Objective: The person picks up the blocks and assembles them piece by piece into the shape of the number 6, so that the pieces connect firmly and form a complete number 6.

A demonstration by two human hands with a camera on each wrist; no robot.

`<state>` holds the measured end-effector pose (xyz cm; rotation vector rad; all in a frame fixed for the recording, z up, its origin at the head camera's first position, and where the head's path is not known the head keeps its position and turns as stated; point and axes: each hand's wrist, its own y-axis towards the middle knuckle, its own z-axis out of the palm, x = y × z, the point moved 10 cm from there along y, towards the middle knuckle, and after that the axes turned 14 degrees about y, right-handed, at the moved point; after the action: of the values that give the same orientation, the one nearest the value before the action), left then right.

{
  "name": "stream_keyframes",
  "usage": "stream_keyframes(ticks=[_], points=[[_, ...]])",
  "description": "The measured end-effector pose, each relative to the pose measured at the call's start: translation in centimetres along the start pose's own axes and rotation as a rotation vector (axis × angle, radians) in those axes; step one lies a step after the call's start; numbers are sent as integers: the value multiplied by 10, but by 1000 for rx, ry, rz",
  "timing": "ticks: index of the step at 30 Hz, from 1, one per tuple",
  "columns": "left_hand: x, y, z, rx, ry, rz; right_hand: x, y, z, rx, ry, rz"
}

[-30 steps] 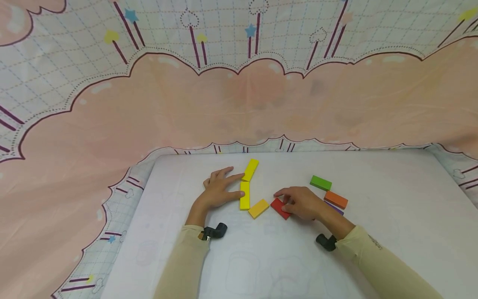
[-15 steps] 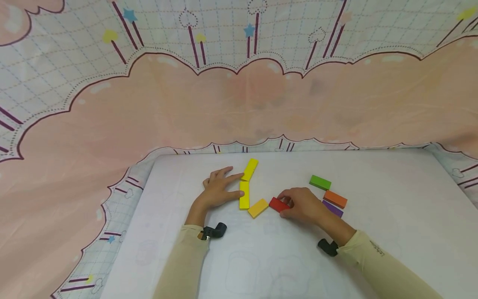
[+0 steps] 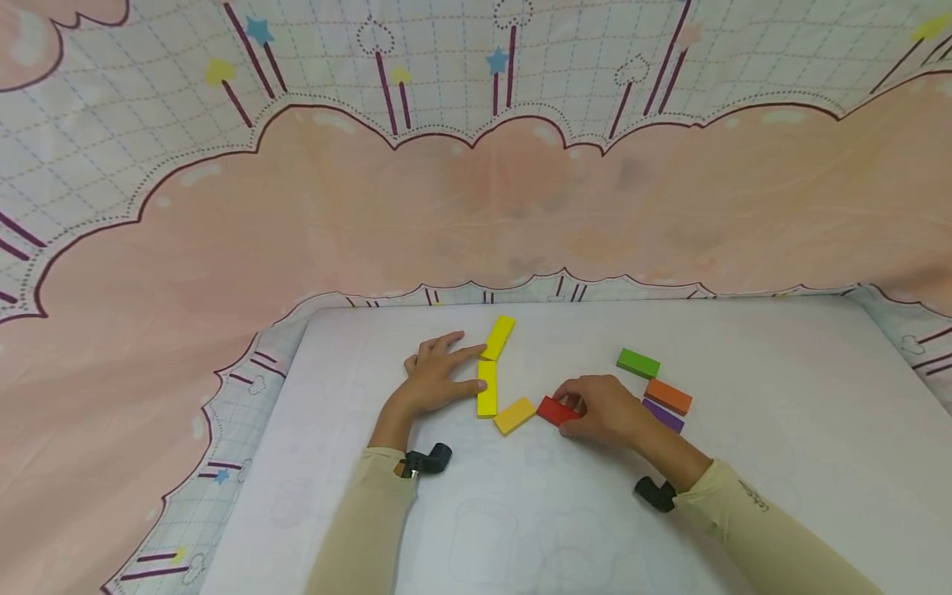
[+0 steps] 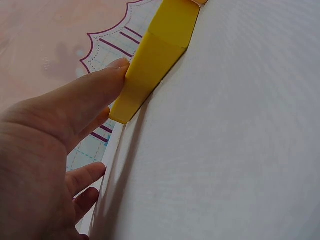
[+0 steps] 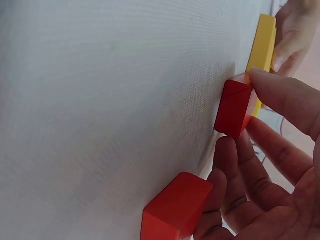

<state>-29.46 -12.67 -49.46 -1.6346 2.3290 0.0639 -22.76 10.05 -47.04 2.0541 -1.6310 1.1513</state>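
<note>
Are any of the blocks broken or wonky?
I see no broken blocks. The far yellow block lies at an angle to the near yellow block, so they make a bend instead of a straight line, but that may be on purpose. The purple block is partly hidden.

The right hand [image 3: 606, 405] covers the 3 o'clock end of a red block [image 3: 554, 411] in the head view, its wrist masking a purple block's [image 3: 664, 416] 9 o'clock end. Print [image 3: 754, 496] on the right sleeve [image 3: 781, 533] is too small to read. In the left wrist view, a yellow block [image 4: 175, 22] leaves frame at 12 o'clock, the left hand [image 4: 35, 165] around 8. A reddish block [image 5: 177, 207] is cropped at 6 o'clock in the right wrist view.
</note>
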Motion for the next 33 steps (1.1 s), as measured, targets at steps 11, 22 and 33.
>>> stream_keyframes(ticks=[11,22,33], points=[[0,0,0,-1,2,12,0,-1,-1,43,-4,-45],[-1,-1,-2,-3,-8,10,-2,0,-1,85,-5,-68],[1,1,0,-1,2,8,-2,0,-2,86,1,-75]])
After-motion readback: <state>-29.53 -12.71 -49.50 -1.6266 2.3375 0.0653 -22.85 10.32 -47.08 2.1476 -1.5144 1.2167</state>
